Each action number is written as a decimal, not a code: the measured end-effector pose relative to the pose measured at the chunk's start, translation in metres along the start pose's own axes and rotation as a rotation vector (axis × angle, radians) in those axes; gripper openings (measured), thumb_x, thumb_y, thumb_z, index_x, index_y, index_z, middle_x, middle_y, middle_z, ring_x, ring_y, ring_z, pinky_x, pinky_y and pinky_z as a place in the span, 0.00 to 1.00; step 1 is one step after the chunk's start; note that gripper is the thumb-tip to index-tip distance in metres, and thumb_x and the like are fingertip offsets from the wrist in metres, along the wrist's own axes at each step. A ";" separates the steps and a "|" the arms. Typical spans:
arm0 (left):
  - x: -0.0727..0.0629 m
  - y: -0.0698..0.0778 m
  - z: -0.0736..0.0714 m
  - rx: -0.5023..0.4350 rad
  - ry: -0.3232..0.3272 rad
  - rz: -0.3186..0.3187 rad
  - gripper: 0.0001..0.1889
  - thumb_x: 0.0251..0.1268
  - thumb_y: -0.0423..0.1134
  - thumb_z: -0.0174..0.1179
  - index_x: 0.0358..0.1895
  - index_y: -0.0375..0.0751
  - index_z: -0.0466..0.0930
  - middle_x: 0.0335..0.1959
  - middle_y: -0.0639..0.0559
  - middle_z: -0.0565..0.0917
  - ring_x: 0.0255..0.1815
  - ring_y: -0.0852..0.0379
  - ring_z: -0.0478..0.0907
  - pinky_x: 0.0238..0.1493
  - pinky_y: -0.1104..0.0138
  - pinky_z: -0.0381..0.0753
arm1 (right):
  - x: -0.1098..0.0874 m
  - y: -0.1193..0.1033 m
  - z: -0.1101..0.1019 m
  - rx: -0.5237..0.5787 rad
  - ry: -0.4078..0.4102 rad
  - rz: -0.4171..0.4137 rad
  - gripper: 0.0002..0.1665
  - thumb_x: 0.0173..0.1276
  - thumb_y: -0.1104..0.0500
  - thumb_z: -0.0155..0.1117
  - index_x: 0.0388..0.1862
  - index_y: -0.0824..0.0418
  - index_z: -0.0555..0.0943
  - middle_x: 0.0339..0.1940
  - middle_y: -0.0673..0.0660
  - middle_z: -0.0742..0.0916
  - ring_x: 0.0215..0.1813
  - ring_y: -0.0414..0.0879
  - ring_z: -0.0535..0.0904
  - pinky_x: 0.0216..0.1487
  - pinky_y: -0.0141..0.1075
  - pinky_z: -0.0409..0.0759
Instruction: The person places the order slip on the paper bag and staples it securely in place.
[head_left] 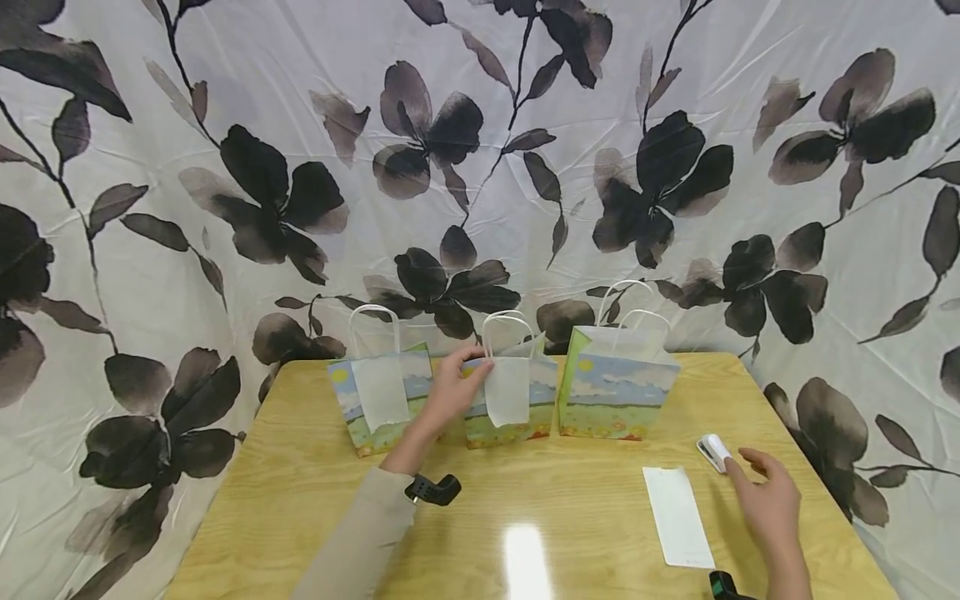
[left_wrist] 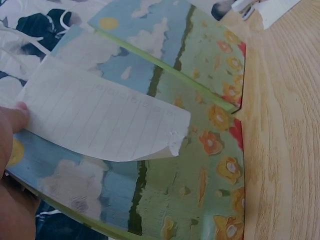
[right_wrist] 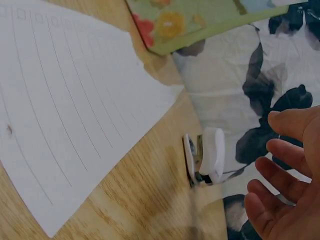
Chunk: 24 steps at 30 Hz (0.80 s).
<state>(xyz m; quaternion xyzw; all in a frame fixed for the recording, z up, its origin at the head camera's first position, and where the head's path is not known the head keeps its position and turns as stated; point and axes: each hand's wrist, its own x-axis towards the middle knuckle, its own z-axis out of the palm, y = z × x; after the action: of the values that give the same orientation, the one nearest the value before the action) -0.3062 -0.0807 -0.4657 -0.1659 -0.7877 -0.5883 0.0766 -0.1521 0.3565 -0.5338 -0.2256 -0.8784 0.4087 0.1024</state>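
My left hand [head_left: 452,387] grips the upper left edge of the middle paper bag [head_left: 543,392], a small bag printed with sky and flowers. Its thumb lies at the edge of a white lined slip [head_left: 507,396] hanging down the bag's front; the other fingers are partly hidden behind the rim. In the left wrist view, the slip's torn lower end [left_wrist: 175,142] curls away from the print. My right hand [head_left: 768,504] hovers over the table's right side, fingers loosely bent and holding nothing. Just beyond its fingertips sits a small white stapler [head_left: 716,452], seen side-on in the right wrist view.
The left paper bag [head_left: 343,398] carries a similar slip [head_left: 380,396]; the right bag [head_left: 618,396] shows its bare printed front. One loose lined slip [head_left: 677,517] lies on the wooden table [head_left: 585,517], left of my right hand. A floral cloth [head_left: 555,250] hangs behind.
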 end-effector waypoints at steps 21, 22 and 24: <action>0.001 0.003 0.003 0.012 0.074 0.013 0.07 0.62 0.30 0.65 0.42 0.29 0.85 0.46 0.38 0.84 0.54 0.42 0.78 0.56 0.48 0.72 | 0.027 -0.003 0.015 -0.232 -0.002 0.000 0.34 0.68 0.52 0.60 0.59 0.80 0.69 0.52 0.79 0.76 0.50 0.74 0.72 0.47 0.60 0.69; 0.001 0.005 0.004 0.016 0.077 0.017 0.07 0.62 0.29 0.65 0.41 0.28 0.84 0.45 0.37 0.84 0.54 0.41 0.77 0.56 0.47 0.72 | 0.022 -0.009 0.016 -0.215 0.026 -0.021 0.33 0.68 0.52 0.61 0.58 0.79 0.71 0.52 0.77 0.77 0.49 0.73 0.73 0.45 0.59 0.70; -0.002 0.012 0.003 0.026 0.073 0.030 0.06 0.62 0.27 0.64 0.40 0.27 0.84 0.44 0.36 0.84 0.53 0.39 0.77 0.56 0.47 0.72 | 0.012 -0.026 0.016 -0.172 0.093 -0.098 0.27 0.69 0.53 0.61 0.55 0.75 0.76 0.48 0.73 0.81 0.44 0.68 0.77 0.40 0.54 0.74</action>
<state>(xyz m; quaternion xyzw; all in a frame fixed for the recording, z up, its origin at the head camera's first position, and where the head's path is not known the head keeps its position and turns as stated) -0.3004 -0.0751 -0.4565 -0.1548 -0.7895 -0.5824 0.1163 -0.1767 0.3366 -0.5240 -0.2091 -0.9146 0.3152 0.1430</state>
